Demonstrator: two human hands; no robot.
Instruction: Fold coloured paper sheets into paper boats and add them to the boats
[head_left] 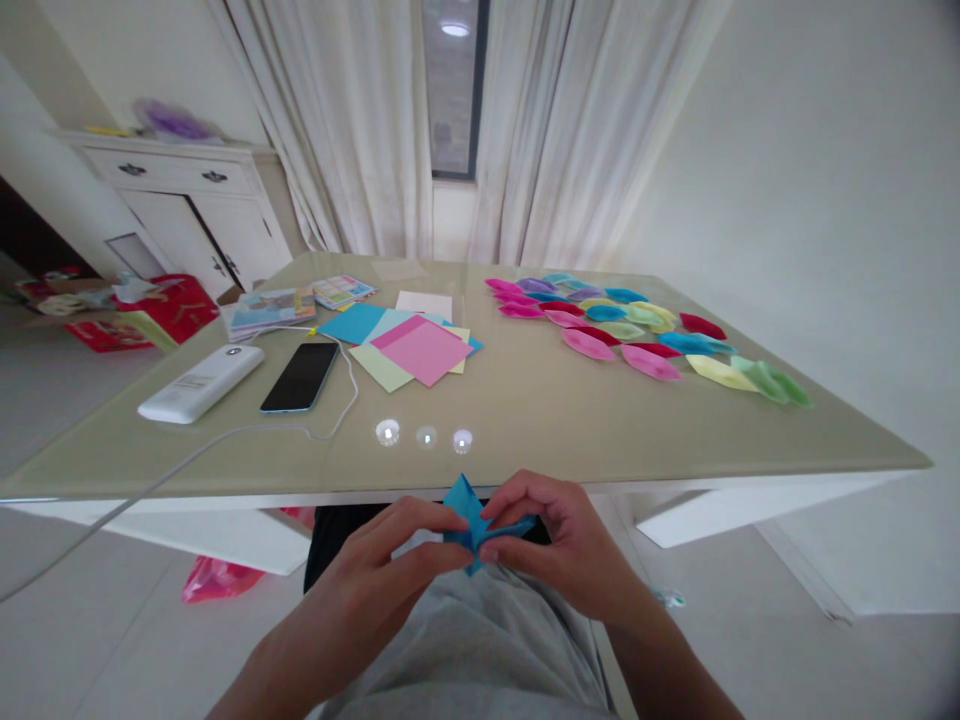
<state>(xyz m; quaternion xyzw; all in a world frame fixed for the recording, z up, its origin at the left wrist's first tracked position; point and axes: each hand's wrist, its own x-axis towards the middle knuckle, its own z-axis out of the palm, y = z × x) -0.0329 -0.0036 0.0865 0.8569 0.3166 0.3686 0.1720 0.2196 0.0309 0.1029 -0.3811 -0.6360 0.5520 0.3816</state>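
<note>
A blue folded paper point(466, 500) is held between both hands, just in front of the table's near edge and above my lap. My left hand point(390, 555) pinches its left side between thumb and fingers. On the opposite side, my right hand point(551, 535) grips a folded flap, with the thumb below and the fingers above. One pointed corner sticks up between the hands, and a smaller tip shows underneath. The fingers hide parts of the folds.
On the table point(525, 430) lie square coloured sheets point(424, 348), a phone point(300, 378), a white power bank point(201, 384) with a cable point(352, 385), and booklets point(271, 310). Several folded paper pieces point(589, 343) in many colours spread over the right side. A pink bag point(219, 578) lies on the floor.
</note>
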